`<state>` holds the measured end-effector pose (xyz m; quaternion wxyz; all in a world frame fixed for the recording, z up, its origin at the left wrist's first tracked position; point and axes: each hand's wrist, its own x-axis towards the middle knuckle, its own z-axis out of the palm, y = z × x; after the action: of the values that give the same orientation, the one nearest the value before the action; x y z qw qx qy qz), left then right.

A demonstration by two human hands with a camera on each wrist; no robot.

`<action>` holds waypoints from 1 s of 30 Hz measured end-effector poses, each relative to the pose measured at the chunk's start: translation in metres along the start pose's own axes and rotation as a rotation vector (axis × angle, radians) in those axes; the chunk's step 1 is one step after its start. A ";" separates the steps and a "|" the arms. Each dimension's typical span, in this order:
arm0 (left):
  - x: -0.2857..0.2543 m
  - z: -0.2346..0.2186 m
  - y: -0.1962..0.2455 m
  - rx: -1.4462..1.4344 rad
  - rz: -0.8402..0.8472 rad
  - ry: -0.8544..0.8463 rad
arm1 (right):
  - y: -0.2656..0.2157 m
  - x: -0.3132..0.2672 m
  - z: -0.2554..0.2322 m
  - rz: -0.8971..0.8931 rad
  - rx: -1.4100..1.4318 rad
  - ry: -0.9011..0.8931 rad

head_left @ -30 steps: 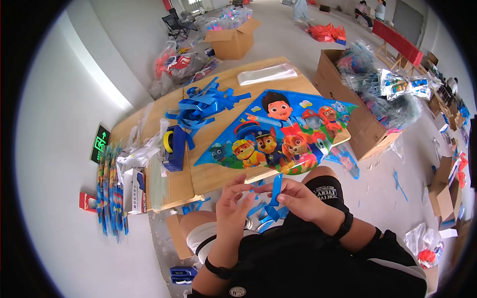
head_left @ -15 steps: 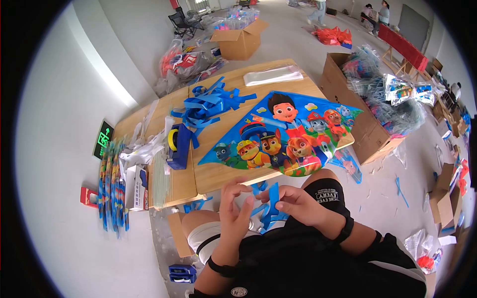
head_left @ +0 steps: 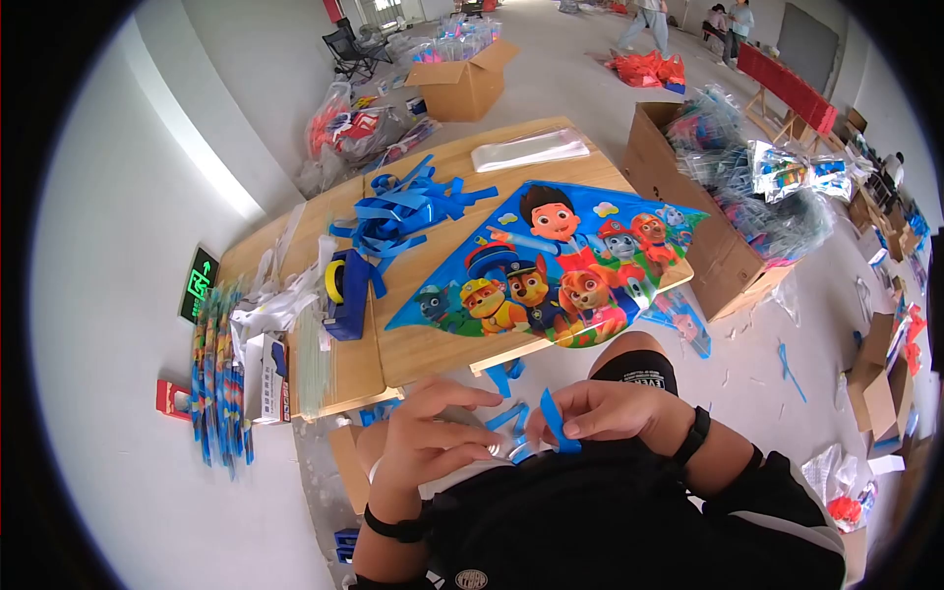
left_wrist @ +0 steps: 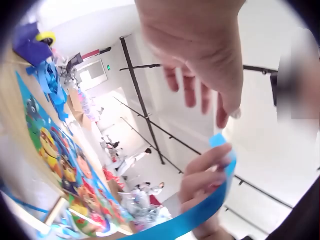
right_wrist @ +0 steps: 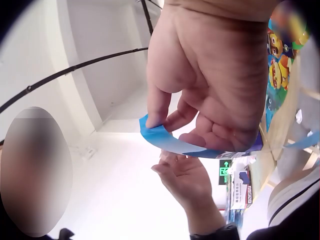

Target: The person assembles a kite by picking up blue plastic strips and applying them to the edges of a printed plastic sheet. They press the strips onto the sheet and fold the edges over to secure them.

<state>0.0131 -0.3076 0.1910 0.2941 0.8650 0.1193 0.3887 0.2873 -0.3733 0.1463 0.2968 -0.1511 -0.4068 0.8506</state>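
Low over the lap, in the head view, my right hand (head_left: 610, 413) pinches a blue ribbon strip (head_left: 554, 423) between thumb and fingers. The strip's short end (right_wrist: 150, 127) sticks out past the thumb in the right wrist view, and a longer length curves away below the hand. My left hand (head_left: 428, 433) is to the left, its fingers loosely bent and apart, holding nothing visible. Its fingertips point toward the strip's end in the left wrist view. Beyond both hands, a printed cartoon kite (head_left: 590, 251) lies flat on the wooden table (head_left: 433, 354).
A pile of blue strips (head_left: 403, 211) and a blue tape dispenser (head_left: 346, 305) are on the table's left part. White sheets (head_left: 531, 149) lie at the far edge. A large carton (head_left: 678, 187) of plastic-wrapped goods stands right of the table. More blue strips hang below the near edge.
My left hand has drawn away to the left and lower, apart from the strip's end. My right hand keeps its pinch on the ribbon strip, which now leans more. The kite stays on the table.
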 end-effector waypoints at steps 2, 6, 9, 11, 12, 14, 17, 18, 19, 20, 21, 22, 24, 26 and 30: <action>-0.018 0.000 -0.020 -0.447 -0.021 0.235 | 0.003 -0.002 -0.007 -0.061 0.001 -0.022; -0.037 -0.001 -0.024 -0.608 -0.258 0.502 | -0.003 -0.002 0.001 -0.225 -0.053 0.060; -0.010 0.020 0.010 -0.393 -0.448 0.322 | -0.011 0.004 0.017 -0.337 -0.293 0.144; -0.014 0.035 0.009 -0.488 -0.639 0.298 | -0.008 0.007 0.018 -0.358 -0.383 0.164; -0.011 0.039 0.009 -0.561 -0.692 0.341 | -0.007 0.008 0.018 -0.355 -0.381 0.161; -0.014 0.046 0.001 -0.565 -0.675 0.324 | -0.005 0.009 0.016 -0.342 -0.501 0.153; -0.019 0.050 -0.010 -0.505 -0.565 0.339 | 0.002 0.008 0.009 -0.273 -0.466 0.180; -0.018 0.050 -0.009 -0.439 -0.475 0.373 | 0.004 0.008 0.009 -0.272 -0.466 0.180; -0.016 0.048 -0.006 -0.439 -0.477 0.372 | 0.005 0.008 0.009 -0.253 -0.223 0.257; -0.012 0.046 -0.002 -0.501 -0.499 0.515 | 0.007 0.008 0.009 -0.232 0.020 0.331; -0.006 0.042 0.004 -0.562 -0.519 0.659 | 0.012 0.008 0.006 -0.233 0.022 0.331; -0.001 0.037 0.008 -0.562 -0.520 0.658 | 0.019 0.008 0.001 -0.211 -0.141 0.461; 0.007 0.028 0.014 -0.706 -0.427 0.432 | 0.023 0.008 -0.001 -0.182 -0.304 0.587; 0.013 0.028 0.020 -0.768 -0.536 0.347 | 0.022 0.010 0.005 -0.111 -0.492 0.670; 0.009 0.034 0.004 -0.800 -0.683 0.188 | 0.009 0.014 0.015 -0.049 -0.612 0.685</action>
<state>0.0444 -0.3214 0.1809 0.6987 0.5586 0.2623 0.3619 0.2655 -0.3775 0.1487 0.3759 -0.4945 -0.5212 0.5853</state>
